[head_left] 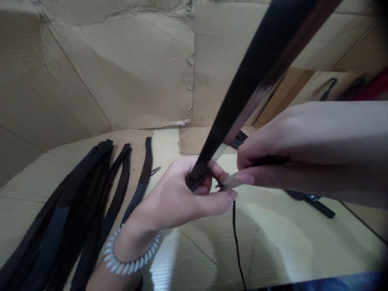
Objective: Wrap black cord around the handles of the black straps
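My left hand (188, 194), with a pale coiled band at the wrist, is closed around the lower end of a long black strap (233, 105). The strap slants up and right, close to the camera. Below the left fingertips a thin dark cord (238, 242) hangs over the table. My right hand (273, 161) is closed on a small tool with a pale metal tip (232, 182); its kind is hard to make out. The tip meets the dark end piece between my left thumb and fingers. My right palm is turned away and hides most of the tool.
Several dark straps (57, 226) lie in a bundle on the left, with a single one (147, 161) beside them. A pointed metal piece (155, 171) pokes out there. Dark pieces (318, 206) lie at right. A cardboard wall (136, 72) closes off the back of the pale table (206, 258).
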Action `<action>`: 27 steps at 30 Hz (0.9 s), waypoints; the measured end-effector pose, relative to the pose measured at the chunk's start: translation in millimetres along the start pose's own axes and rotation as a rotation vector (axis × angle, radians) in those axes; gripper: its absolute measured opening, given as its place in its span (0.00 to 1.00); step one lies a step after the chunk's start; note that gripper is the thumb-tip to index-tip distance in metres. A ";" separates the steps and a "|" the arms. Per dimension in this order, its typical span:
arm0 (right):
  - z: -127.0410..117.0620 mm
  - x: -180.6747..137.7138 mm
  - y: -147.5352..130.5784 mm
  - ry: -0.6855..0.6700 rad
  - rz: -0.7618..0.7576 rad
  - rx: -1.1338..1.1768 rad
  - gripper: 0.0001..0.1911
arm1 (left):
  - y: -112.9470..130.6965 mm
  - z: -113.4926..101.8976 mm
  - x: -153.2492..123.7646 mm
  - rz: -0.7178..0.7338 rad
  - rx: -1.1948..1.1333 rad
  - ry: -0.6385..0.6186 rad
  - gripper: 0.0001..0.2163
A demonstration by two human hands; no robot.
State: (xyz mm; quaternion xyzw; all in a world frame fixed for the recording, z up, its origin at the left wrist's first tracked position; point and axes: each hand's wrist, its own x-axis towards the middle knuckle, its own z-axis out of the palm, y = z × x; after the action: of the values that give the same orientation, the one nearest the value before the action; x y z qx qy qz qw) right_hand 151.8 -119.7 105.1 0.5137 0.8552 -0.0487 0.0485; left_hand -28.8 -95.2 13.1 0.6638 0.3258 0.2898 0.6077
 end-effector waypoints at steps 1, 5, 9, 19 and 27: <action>-1.1 0.6 -0.1 -0.038 0.004 0.002 0.27 | -0.3 0.0 0.2 -0.004 -0.012 0.004 0.07; 0.8 1.7 -0.6 -0.075 0.034 0.159 0.33 | 0.6 -0.7 0.2 -0.007 -0.024 0.003 0.08; 4.4 4.1 3.3 -0.123 0.088 0.267 0.36 | 1.9 -0.9 0.9 -0.008 -0.041 -0.012 0.08; 5.9 3.5 3.4 -0.061 0.107 0.316 0.34 | -4.2 -0.1 2.6 0.009 -0.028 -0.032 0.07; 5.8 7.8 9.4 -0.163 0.065 0.334 0.32 | -3.6 1.4 2.1 0.027 0.029 -0.043 0.06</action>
State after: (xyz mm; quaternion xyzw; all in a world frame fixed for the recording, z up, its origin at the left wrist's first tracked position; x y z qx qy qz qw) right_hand 156.7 -109.3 98.0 0.5364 0.8114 -0.2297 0.0334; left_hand -26.7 -94.3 9.3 0.6829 0.3077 0.2788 0.6010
